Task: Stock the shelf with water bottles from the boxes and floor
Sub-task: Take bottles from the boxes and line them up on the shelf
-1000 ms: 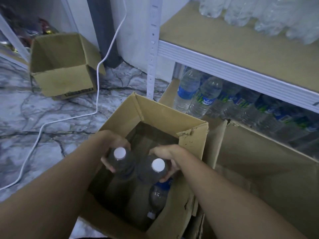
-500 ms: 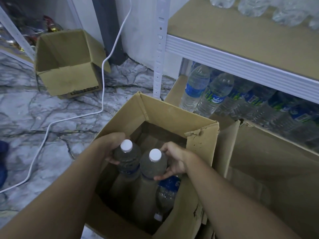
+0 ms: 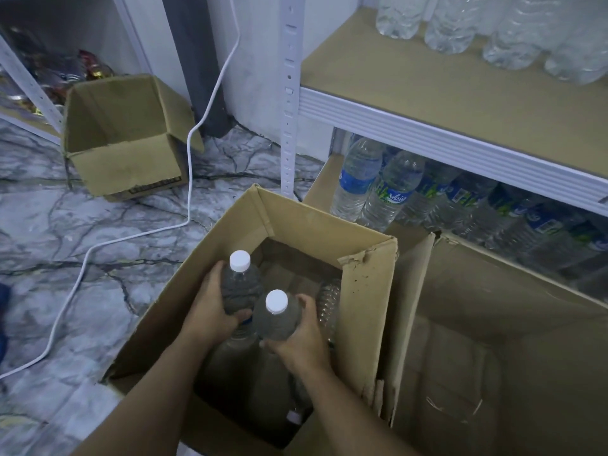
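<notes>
An open cardboard box [image 3: 306, 225] stands on the floor in front of the shelf. My left hand [image 3: 214, 311] grips a clear white-capped water bottle [image 3: 241, 281], upright in the box's mouth. My right hand [image 3: 304, 340] grips a second white-capped bottle [image 3: 278, 315] just right of it. Another bottle [image 3: 329, 304] lies deeper in the box, partly hidden. The white metal shelf [image 3: 427, 126] at the right has a tan middle board with clear bottles [image 3: 493, 31] at its back, and several labelled bottles [image 3: 378, 185] on the bottom level.
A second open cardboard box [image 3: 493, 357] stands right of the first, against the bottom shelf. A third box [image 3: 128, 159] sits on the marble floor at the back left. A white cable [image 3: 189, 179] trails across the floor. The shelf's upright post [image 3: 289, 93] rises behind the box.
Both hands have lifted their bottles upward out of the box; the caps now stand higher, near its rim. The camera has tilted a little.
</notes>
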